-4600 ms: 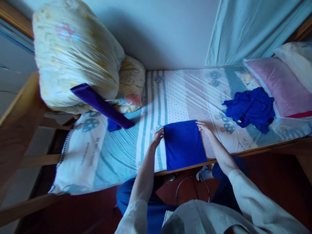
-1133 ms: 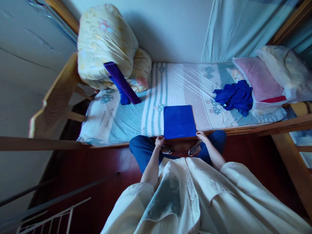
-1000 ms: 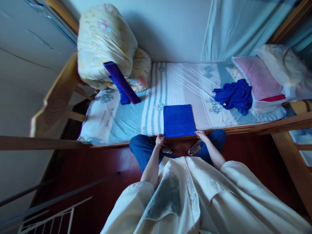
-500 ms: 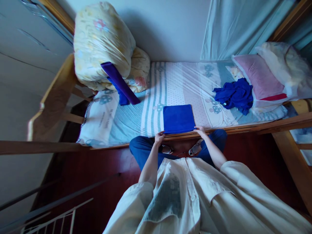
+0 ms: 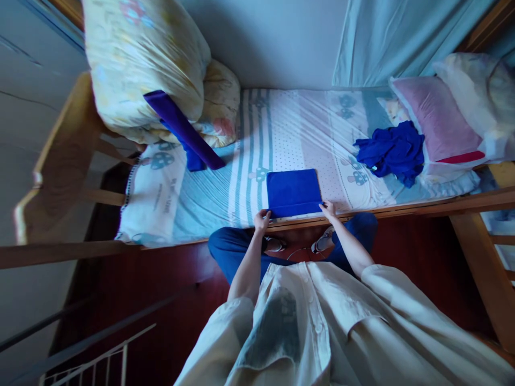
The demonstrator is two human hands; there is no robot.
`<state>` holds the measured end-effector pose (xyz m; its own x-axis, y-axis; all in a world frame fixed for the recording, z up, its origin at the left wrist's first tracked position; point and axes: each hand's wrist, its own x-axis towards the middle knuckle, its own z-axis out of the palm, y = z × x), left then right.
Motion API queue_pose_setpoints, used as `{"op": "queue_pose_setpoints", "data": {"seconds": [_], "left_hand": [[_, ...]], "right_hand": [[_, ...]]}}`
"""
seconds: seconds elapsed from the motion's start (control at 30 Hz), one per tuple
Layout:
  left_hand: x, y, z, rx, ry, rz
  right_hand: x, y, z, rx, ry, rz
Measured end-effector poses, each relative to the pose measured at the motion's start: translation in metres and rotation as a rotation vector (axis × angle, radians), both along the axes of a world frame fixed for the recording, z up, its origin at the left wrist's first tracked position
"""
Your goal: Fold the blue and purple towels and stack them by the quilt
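Bed (image 5: pixel 197 201) takes up most of what I see from here, long side toward the person, fitted with a striped mushroom-print sheet. Big yellow floral quilt (image 5: pixel 147 67) bundled at the left end; pink pillow (image 5: pixel 446 118) in a clear cover at the right end. Crumpled royal-blue garment (image 5: pixel 392 150) heaped just beside the pillow, same spot as 4.6 s ago. Blue folded cloth (image 5: pixel 294 186) lies flat on the mattress between those ends, right at the near edge. Change: 4.6 s ago it was a deeper panel reaching past the bed edge with both hands at its far corners; now the hands are at the near side and a narrow strip is turned up over the top, so it's shorter front to back. Long axis left-right, parallel to the bed rail; crease runs the same way, folded edge faces the person. Purple rolled cloth (image 5: pixel 187 130) leans on the quilt, lower end toward the cloth, slanting down to the right. Both forearms reach forward, a little apart, elbows bent. Left hand (image 5: pixel 262 220): thumb and fingers pinched on the near-left corner. Right hand (image 5: pixel 329 209): fingertips pinched on the right end of the turned-up strip, wrist low by the rail.
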<state>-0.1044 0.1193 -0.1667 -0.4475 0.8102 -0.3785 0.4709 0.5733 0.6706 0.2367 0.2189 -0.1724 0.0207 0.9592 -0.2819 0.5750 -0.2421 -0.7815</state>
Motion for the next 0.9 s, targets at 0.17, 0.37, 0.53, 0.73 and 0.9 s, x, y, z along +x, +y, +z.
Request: {"op": "queue_pose_setpoints", "data": {"seconds": [0.17, 0.37, 0.53, 0.73, 0.9], "left_hand": [[-0.0009, 0.0006, -0.0032, -0.066, 0.002, 0.045], [-0.0035, 0.0044, -0.0031, -0.111, 0.044, 0.074], [-0.0002, 0.0040, -0.0045, -0.136, 0.074, 0.091], [0.0030, 0.0038, -0.0077, -0.149, 0.090, 0.119], [0.0024, 0.0056, -0.0097, -0.163, 0.096, 0.140]], "right_hand": [[0.0010, 0.0047, -0.0068, -0.023, -0.066, 0.008], [0.0039, 0.0077, -0.0061, -0.068, -0.144, 0.040], [0.0015, 0.0053, -0.0072, -0.094, -0.198, 0.045], [-0.0013, 0.0034, -0.0108, -0.094, -0.235, 0.038], [-0.0043, 0.0027, -0.0113, -0.113, -0.276, 0.020]]}}
